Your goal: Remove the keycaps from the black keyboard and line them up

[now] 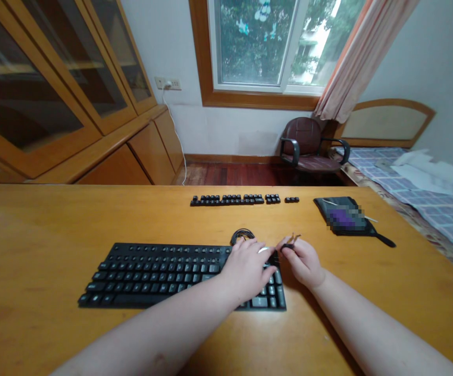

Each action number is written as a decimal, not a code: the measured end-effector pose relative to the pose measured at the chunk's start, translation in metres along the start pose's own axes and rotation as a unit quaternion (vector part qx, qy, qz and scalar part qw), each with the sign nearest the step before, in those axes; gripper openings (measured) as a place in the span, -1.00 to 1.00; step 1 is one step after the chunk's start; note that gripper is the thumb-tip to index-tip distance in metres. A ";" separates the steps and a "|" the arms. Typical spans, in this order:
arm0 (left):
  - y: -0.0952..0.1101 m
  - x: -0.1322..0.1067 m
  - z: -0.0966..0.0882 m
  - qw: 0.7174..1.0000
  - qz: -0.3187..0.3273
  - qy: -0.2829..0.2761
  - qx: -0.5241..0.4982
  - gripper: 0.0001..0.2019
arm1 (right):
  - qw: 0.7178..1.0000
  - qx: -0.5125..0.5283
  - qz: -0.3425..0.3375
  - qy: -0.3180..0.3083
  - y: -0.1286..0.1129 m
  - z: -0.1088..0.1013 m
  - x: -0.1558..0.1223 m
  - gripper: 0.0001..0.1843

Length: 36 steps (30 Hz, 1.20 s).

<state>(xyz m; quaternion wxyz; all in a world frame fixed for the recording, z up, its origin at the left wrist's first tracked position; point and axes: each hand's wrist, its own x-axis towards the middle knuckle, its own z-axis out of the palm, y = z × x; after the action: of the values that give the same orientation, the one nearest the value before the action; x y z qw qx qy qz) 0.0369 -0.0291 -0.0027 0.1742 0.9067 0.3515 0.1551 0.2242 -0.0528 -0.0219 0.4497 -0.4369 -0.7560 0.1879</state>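
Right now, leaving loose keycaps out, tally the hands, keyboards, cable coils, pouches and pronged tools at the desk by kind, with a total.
Left hand and right hand: 2
Keyboard: 1
Cable coil: 1
Pouch: 1
Pronged tool: 1
Total: 6

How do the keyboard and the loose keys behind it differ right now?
The keyboard is one large board; the loose keys are small separate pieces in lines. The keyboard lies nearer the person, the loose keys nearer the far edge of the table. The left hand covers part of the keyboard, while the loose keys are uncovered. Both are black and rest on the table.
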 end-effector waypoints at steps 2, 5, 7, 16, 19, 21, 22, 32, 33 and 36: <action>-0.001 0.002 0.000 1.000 0.008 0.003 -0.020 -0.63 | 1.000 0.016 -0.002 -0.021 0.001 0.000 0.001 -0.79; -0.003 0.003 0.000 0.999 0.014 0.006 -0.040 -0.67 | 0.997 0.053 0.001 -0.057 0.001 0.001 0.002 -0.80; -0.005 0.004 0.002 0.999 0.015 0.003 -0.047 -0.69 | 0.995 0.069 0.008 -0.067 0.002 0.002 0.003 -0.79; -0.007 0.005 0.002 0.999 0.018 -0.005 -0.050 -0.73 | 0.994 0.031 -0.029 -0.096 -0.002 0.003 0.007 -0.80; -0.006 0.006 0.002 0.998 0.031 0.001 -0.048 -0.78 | 0.985 -0.044 -0.112 -0.126 -0.005 0.003 0.003 -0.84; -0.006 0.006 0.002 0.998 0.040 0.006 -0.050 -0.78 | 0.978 -0.097 -0.142 -0.120 -0.006 0.003 -0.001 -0.82; -0.006 0.006 0.002 0.998 0.044 0.007 -0.054 -0.77 | 0.977 -0.107 -0.144 -0.112 -0.005 0.003 -0.002 -0.82; -0.005 0.005 0.003 0.996 0.063 0.005 -0.059 -0.77 | 0.999 -0.022 -0.032 -0.010 -0.002 0.009 -0.001 -0.80; -0.005 0.005 0.003 0.996 0.064 0.006 -0.058 -0.78 | 1.000 -0.019 -0.024 -0.006 -0.002 0.010 -0.002 -0.80; -0.005 0.005 0.004 0.997 0.059 0.005 -0.055 -0.76 | 1.000 -0.010 0.023 0.011 -0.003 0.013 -0.002 -0.77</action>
<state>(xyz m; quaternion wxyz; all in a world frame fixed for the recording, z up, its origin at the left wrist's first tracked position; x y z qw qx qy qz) 0.0396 -0.0228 -0.0078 0.2125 0.9140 0.2892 0.1891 0.2126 -0.0550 -0.0275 0.4490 -0.4608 -0.7428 0.1854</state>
